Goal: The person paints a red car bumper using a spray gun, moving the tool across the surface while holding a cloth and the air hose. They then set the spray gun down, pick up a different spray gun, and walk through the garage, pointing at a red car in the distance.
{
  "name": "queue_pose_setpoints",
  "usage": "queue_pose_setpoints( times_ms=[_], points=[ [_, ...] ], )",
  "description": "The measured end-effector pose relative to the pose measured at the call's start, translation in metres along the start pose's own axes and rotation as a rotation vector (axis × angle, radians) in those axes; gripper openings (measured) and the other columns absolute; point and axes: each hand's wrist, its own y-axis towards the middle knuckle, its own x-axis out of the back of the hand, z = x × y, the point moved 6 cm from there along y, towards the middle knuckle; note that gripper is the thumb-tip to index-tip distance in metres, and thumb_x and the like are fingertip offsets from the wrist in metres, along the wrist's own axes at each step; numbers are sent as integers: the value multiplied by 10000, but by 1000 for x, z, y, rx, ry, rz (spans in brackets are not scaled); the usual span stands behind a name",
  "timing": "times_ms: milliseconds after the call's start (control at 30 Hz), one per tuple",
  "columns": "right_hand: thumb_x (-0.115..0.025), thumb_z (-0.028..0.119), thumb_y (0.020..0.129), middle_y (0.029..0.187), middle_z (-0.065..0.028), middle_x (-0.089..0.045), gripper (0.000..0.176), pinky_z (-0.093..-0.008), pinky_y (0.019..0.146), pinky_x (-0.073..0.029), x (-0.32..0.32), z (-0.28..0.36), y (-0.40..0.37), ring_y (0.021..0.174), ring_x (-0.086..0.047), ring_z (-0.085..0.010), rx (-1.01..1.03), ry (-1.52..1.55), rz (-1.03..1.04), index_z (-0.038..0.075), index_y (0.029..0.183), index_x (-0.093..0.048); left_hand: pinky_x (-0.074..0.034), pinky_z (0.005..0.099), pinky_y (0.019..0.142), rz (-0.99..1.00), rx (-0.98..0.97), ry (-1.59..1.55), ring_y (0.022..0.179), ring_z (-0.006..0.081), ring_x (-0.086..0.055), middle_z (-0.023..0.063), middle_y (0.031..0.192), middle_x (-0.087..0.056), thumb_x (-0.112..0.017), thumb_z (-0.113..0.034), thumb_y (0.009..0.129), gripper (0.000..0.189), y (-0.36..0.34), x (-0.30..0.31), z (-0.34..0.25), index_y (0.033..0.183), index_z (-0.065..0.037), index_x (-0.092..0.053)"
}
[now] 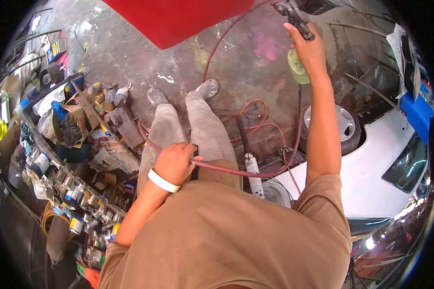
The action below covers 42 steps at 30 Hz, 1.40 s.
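Note:
My right hand [309,50] reaches out at the upper right, its fingers wrapped around a dark spray gun [298,23]. Beside the wrist shows a translucent cup [298,67] with a greenish tint; how it joins the gun is hidden by the hand. A reddish air hose [246,172] hangs down from near that cup and curves back across my waist. There my left hand [175,163], below which a white wristband sits, is closed on the hose. Ahead of my feet, the pointed corner of a glossy red panel [178,21] comes into view at the top.
On the left, shelves [58,164] hold crowded cans and bottles, with boxes and papers nearby. At right are a white car body [371,159] and a wheel [337,127]. An orange cord [263,115] and a power strip [253,176] lie near my right leg.

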Motion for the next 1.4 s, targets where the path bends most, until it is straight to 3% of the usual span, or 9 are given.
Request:
queue_pose_setpoints(
  times_ms=[333, 367, 500, 600, 733, 833, 967, 1300, 1400],
  points=[
    [-845, 564, 857, 844, -104, -749, 616, -373, 742, -532, -50, 87, -88, 732, -671, -245, 73, 42, 415, 66, 1202, -735, -532, 507, 808, 59, 3, -6, 908, 433, -674, 208, 907, -693, -763, -325, 939, 334, 8, 5, -13, 997, 1, -723],
    [-844, 553, 861, 866, -122, -751, 575, -392, 750, -536, -49, 94, -92, 754, -676, -268, 257, 56, 319, 92, 1189, -742, -533, 507, 808, 62, 7, -1, 906, 433, -675, 208, 905, -694, -761, -326, 942, 334, 9, 5, -14, 999, 1, -726],
    [-834, 577, 862, 869, -121, -751, 597, -388, 759, -538, -41, 89, -81, 771, -679, -265, 112, 59, 367, 100, 1211, -749, -541, 497, 811, 64, 11, -3, 909, 425, -680, 203, 917, -698, -754, -319, 948, 323, 10, 7, -18, 999, -1, -732],
    [-848, 375, 915, 811, 16, -676, 394, -276, 672, -497, -24, 72, -48, 726, -607, -76, 106, -19, 262, 38, 1080, -728, -542, 490, 800, 36, 6, -8, 895, 408, -678, 191, 907, -692, -765, -284, 932, 283, 9, 12, -22, 958, -8, -707],
    [-820, 400, 938, 833, -2, -682, 397, -276, 656, -498, 4, 35, 1, 710, -624, -97, 47, -53, 50, 32, 1048, -717, -545, 484, 798, 19, 3, -2, 895, 400, -680, 187, 910, -690, -780, -245, 911, 251, 7, 16, -20, 969, -13, -705],
    [-792, 612, 884, 834, -71, -726, 693, -352, 746, -549, 20, 3, 37, 714, -704, -185, 24, -13, -20, 17, 1230, -718, -550, 483, 815, 18, 15, 18, 916, 404, -687, 189, 931, -697, -783, -211, 895, 238, 3, 19, -18, 1021, -16, -729],
    [-790, 627, 878, 842, -79, -725, 721, -342, 741, -558, 33, -9, 56, 723, -730, -203, 46, -10, -90, 12, 1246, -708, -556, 490, 799, -31, 16, 45, 901, 395, -690, 171, 925, -697, -787, -165, 868, 213, -6, 34, -24, 1020, -30, -724],
    [-805, 659, 848, 933, -185, -778, 746, -432, 802, -557, -11, 106, -62, 879, -753, -335, -4, 2, 136, 79, 1309, -716, -556, 479, 682, -149, -220, 10, 767, 360, -689, 120, 807, -681, -784, -202, 903, 170, -31, 108, -56, 887, -62, -690],
    [-794, 597, 884, 944, -189, -765, 599, -443, 804, -547, -28, 132, -95, 902, -732, -385, 71, -144, 203, 94, 1202, -723, -548, 478, 653, -168, -296, 27, 733, 353, -683, 113, 775, -671, -776, -217, 910, 200, -33, 126, -61, 843, -67, -661]
  ],
)
